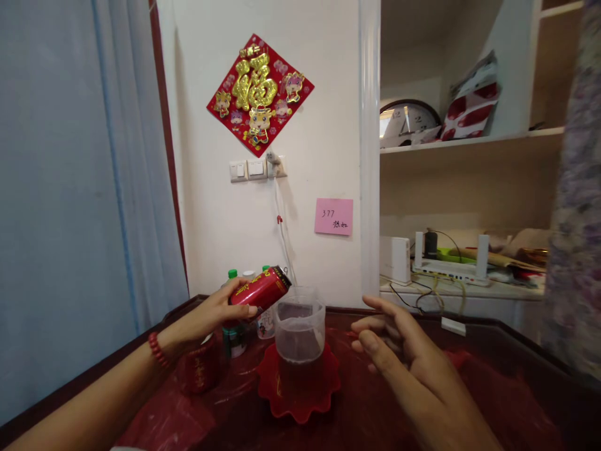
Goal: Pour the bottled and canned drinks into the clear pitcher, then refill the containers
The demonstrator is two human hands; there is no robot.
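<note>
My left hand (220,310) is closed around a red drink can (261,290), which is tipped on its side with its top toward a clear plastic cup (299,331). The cup holds dark liquid and stands on a red scalloped plate (300,385). My right hand (404,347) hovers to the right of the cup, fingers stretched out and apart, holding nothing. A red bead bracelet (157,351) circles my left wrist.
Green-capped bottles (233,326) and another red can (200,369) stand behind my left hand on the dark table (493,351) covered in red plastic. A wall with switches (247,169) and a pink note (333,217) rises behind. Shelves with a router (448,266) are at right.
</note>
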